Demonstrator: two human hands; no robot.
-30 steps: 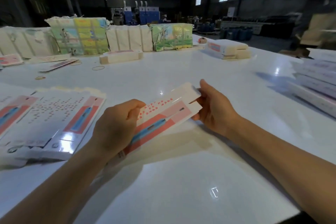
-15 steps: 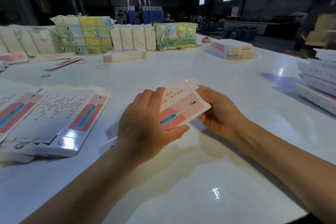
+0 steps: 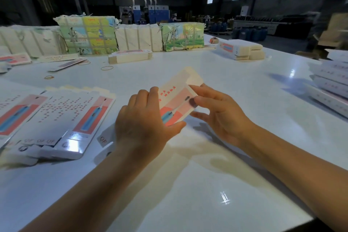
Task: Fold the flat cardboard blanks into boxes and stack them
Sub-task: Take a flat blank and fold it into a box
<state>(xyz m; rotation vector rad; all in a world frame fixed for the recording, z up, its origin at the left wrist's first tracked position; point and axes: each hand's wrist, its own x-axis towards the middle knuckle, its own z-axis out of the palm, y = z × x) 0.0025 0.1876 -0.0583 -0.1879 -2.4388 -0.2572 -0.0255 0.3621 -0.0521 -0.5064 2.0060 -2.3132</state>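
Cardboard blank (image 3: 177, 105) held in a two-hand grip above the white worktop (image 3: 207, 184).

Compared with half a second ago, the right hand (image 3: 220, 117) has moved from under the blank's far end to over its printed face, fingers now pinching the right edge. Left hand (image 3: 143, 124) remains curled over the near half, thumb under the lower edge. The blank sits tilted between both hands, pale flaps pointing away. A fanned stack of flat blanks (image 3: 62, 118) lies to the left; finished boxes (image 3: 331, 88) are stacked at the right edge.
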